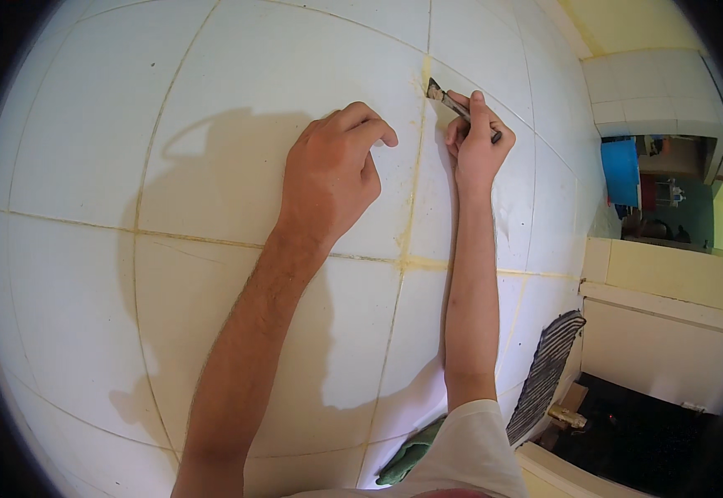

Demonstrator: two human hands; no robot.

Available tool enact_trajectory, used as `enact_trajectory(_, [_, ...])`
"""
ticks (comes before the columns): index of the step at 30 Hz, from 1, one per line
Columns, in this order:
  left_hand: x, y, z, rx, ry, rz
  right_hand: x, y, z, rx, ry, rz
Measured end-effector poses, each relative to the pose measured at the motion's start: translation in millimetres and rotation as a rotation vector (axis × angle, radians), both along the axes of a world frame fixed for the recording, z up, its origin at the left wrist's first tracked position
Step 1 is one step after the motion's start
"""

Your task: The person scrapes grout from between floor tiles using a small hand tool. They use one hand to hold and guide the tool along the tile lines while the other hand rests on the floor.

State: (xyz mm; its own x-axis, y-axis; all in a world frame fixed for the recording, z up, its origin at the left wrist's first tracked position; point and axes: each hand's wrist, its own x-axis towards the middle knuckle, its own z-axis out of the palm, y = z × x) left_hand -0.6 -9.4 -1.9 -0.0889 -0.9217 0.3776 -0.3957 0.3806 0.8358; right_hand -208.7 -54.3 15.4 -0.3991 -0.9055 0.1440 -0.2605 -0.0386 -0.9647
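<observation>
Pointing at the yellowed grout line [416, 170]: a slim tool [454, 104] with a dark, flat tip, far and right of centre, slanting from its tip down to the right; whether the tip touches the line, I cannot tell.
Right hand [479, 149]: grip pinching the slim tool between thumb and fingers, the tool's back end showing beyond the fingers.
Left hand [328, 170]: left of the grout line and slightly nearer than the right hand, its fingers loosely curled; its palm side is hidden, so I cannot tell how far the grip is closed or whether it holds anything.
White tiles [237, 66]: spread under both hands, a broad shadow [237, 158] falling left of the left hand.
Near edge: a pale sleeve [478, 448] on the right arm, with a green cloth [411, 456] just left of it.
Near right: a black ribbed mat [548, 369], a gold-coloured object [566, 417] beside it.
Far right: a blue container [620, 170], well apart from the hands.
</observation>
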Motion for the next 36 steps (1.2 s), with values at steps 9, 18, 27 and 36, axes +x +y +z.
enact_trajectory(9, [-2.5,0.9,-2.2,0.001,0.018,-0.003,5.9,-7.2,-8.2,-0.078,0.054,0.031])
enact_trajectory(18, [-1.3,0.7,-0.9,-0.001,0.017,0.005,-7.6,0.4,0.1,0.037,-0.086,0.016])
enact_trajectory(27, [0.8,2.6,1.1,0.009,0.001,-0.007,-1.8,-7.1,-10.5,-0.149,-0.069,-0.021])
enact_trajectory(36, [0.9,3.7,2.9,0.030,0.019,-0.014,-19.2,-1.3,18.3,-0.002,0.452,0.138])
